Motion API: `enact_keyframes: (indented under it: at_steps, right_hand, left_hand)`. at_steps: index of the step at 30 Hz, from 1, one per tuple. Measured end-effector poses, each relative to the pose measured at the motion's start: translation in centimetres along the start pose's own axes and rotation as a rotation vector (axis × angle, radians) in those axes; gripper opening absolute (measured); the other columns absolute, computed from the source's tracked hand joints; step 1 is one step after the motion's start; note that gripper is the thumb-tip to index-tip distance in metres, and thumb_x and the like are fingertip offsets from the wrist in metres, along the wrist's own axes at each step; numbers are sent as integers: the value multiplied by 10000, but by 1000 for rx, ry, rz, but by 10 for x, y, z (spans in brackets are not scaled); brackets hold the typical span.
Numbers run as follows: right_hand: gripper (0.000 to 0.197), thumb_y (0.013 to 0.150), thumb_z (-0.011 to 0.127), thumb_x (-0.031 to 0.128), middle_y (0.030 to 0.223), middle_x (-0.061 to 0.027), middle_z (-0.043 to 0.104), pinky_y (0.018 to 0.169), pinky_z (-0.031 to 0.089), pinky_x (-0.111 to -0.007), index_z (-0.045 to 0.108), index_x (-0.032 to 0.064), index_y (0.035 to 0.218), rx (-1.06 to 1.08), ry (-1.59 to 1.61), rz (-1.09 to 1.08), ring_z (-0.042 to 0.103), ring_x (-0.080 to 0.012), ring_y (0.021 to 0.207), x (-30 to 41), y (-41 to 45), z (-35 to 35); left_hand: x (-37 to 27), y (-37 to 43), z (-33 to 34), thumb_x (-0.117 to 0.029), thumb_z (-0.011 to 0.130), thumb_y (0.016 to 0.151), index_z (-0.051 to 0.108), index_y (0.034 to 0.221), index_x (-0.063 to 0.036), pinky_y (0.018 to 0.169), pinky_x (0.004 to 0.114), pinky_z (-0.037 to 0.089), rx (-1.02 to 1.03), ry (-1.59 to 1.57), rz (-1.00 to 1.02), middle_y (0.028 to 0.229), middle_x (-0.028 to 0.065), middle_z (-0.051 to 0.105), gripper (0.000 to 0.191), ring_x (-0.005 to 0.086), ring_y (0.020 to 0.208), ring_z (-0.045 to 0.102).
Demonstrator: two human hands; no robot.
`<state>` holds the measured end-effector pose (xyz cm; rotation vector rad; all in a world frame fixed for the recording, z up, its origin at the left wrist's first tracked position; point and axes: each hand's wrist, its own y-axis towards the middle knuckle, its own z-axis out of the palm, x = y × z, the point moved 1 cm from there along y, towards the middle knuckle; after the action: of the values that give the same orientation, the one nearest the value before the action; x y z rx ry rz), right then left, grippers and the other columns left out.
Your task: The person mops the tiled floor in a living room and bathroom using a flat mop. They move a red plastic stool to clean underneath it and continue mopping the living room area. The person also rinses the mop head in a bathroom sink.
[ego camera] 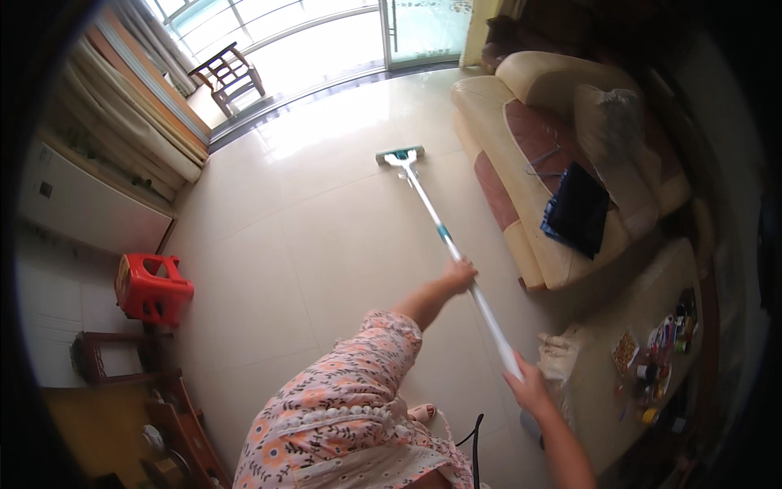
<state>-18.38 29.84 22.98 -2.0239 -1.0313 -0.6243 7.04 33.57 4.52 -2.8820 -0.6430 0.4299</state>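
Observation:
My left hand (pixel 459 276) is closed around the middle of a white mop pole (pixel 434 213) with a teal collar. Nearer to me, my right hand (pixel 528 381) grips the pole's upper end. The pole slants away to a flat mop head (pixel 399 155), teal and grey, lying on the pale tiled floor (pixel 256 269). The head sits a little short of the sliding-door threshold, left of the sofa's far end.
A cream and maroon sofa (pixel 489 153) on the right bears dark folded clothes (pixel 577 211) and a cushion (pixel 608 122). A cluttered table (pixel 586 385) stands at lower right. At left are red plastic stools (pixel 156 287); beyond the glass door (pixel 427 30), a wooden chair (pixel 232 79).

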Motion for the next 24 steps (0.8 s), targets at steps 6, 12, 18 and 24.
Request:
enact_keyframes:
  at_steps: [6, 12, 18, 24]
  right_hand:
    - [470, 669, 517, 164, 778, -247, 522, 644, 418, -389, 369, -13, 1078, 13, -1, -195, 511, -380, 741, 78, 180, 92]
    - [501, 701, 502, 196, 795, -254, 523, 650, 416, -393, 337, 3, 1134, 144, -51, -115, 516, -381, 750, 79, 70, 81]
    - [506, 670, 561, 85, 957, -136, 542, 692, 392, -235, 381, -14, 1132, 76, 11, 181, 499, -118, 823, -21, -162, -8]
    - [388, 693, 542, 77, 591, 28, 472, 415, 321, -195, 477, 35, 1074, -12, 158, 858, 378, -57, 467, 37, -392, -96]
  left_hand:
    - [124, -2, -56, -148, 600, 597, 548, 847, -170, 759, 391, 361, -50, 52, -235, 976, 22, 477, 257, 269, 1021, 397]
    - [118, -64, -15, -174, 558, 642, 562, 851, -182, 829, 483, 300, -66, -41, -141, 974, 55, 477, 210, 327, 1114, 283]
    - [-105, -104, 6, -168, 579, 591, 592, 684, -140, 723, 472, 353, 458, 53, 454, 707, 50, 563, 98, 238, 800, 523]
    - [-319, -220, -17, -145, 583, 613, 588, 696, -115, 575, 329, 473, 502, -225, 850, 679, 70, 574, 87, 225, 680, 572]
